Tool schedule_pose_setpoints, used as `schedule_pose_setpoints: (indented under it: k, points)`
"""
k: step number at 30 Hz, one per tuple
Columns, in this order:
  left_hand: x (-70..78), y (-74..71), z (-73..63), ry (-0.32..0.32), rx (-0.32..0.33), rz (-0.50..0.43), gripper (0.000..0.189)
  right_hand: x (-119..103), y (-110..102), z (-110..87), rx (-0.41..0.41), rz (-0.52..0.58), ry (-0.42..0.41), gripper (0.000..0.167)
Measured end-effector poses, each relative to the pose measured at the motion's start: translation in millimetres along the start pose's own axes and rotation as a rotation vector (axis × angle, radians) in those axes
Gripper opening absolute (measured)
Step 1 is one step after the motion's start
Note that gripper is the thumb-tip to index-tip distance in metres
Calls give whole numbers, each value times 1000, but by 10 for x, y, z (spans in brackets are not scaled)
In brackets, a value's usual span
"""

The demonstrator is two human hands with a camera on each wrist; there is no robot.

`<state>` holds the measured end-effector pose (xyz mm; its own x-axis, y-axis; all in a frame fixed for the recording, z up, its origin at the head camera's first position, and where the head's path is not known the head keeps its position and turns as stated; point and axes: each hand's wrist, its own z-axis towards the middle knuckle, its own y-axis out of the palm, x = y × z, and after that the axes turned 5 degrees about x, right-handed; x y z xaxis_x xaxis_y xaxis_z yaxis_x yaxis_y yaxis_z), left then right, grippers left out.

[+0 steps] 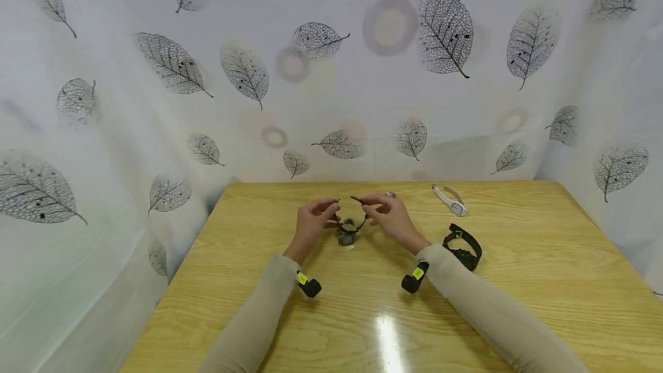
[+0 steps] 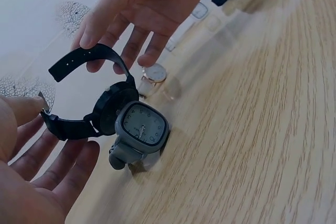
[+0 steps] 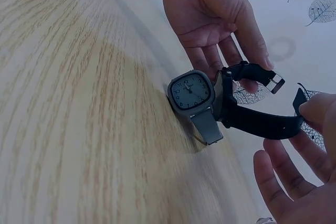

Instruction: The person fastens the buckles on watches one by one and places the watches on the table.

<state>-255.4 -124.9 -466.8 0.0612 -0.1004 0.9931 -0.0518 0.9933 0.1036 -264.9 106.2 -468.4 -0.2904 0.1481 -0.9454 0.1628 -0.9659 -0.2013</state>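
A black wristwatch (image 2: pixel 112 106) with its strap unfastened is held between both hands. My left hand (image 1: pixel 312 224) pinches the strap end with the metal buckle (image 3: pixel 275 83) between thumb and fingers. The holed tail of the strap (image 3: pixel 262 121) is pinched by my right hand (image 1: pixel 392 217), its other fingers spread below. The two strap ends point upward, apart from each other, and the watch case hangs lowest. Right by that case, a grey square-faced watch (image 1: pixel 346 239) rests on the table, its dial (image 3: pixel 191 93) showing in both wrist views.
On the wooden table (image 1: pixel 248 304), a white watch (image 1: pixel 457 208) lies at the back right. Another black watch (image 1: pixel 473 240) stands by the right forearm. A round-faced watch (image 2: pixel 155 73) sits behind the right hand. Leaf-printed cloth (image 1: pixel 331 91) hangs along the table's back and sides.
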Motion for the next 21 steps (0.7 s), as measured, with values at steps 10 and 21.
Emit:
schedule_pose_setpoints:
  k: [10, 21]
  points:
    - [6, -1, -2, -79, 7, -14, 37, 5, -24, -40, 2, -23, 7, 30]
    - [-13, -2, -12, -98, 11, -15, 28, -68, -31, -65, -20, -4, 14, 34]
